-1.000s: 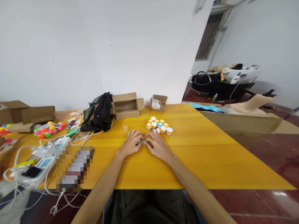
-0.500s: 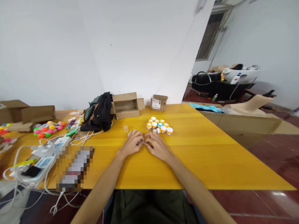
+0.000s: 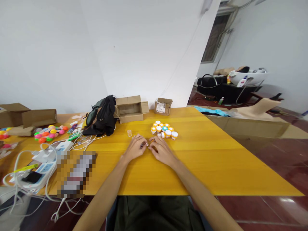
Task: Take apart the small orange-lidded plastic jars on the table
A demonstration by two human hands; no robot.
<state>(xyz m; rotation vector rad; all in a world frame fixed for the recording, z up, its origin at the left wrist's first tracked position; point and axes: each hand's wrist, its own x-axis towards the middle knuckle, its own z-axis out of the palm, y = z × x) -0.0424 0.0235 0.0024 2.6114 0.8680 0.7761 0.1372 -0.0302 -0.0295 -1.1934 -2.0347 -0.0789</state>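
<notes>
My left hand (image 3: 135, 148) and my right hand (image 3: 161, 150) rest on the yellow table (image 3: 204, 160), fingertips almost touching at its middle. The fingers of both are curled and pinch something small and pale between them, too small to name. Just beyond my right hand stands a cluster of several small jars (image 3: 164, 129) with white, orange and teal lids. A small clear cup (image 3: 129, 132) sits beyond my left hand.
A black bag (image 3: 102, 116), an open cardboard box (image 3: 130, 109) and a smaller box (image 3: 163, 106) line the far edge. Cables and power strips (image 3: 43, 163), coloured balls (image 3: 49, 133) and more boxes (image 3: 29, 118) crowd the left. The table's right edge drops to a red floor.
My fingertips have drawn slightly apart and shifted around the small thing. The arms and everything else on the table stay where they were.
</notes>
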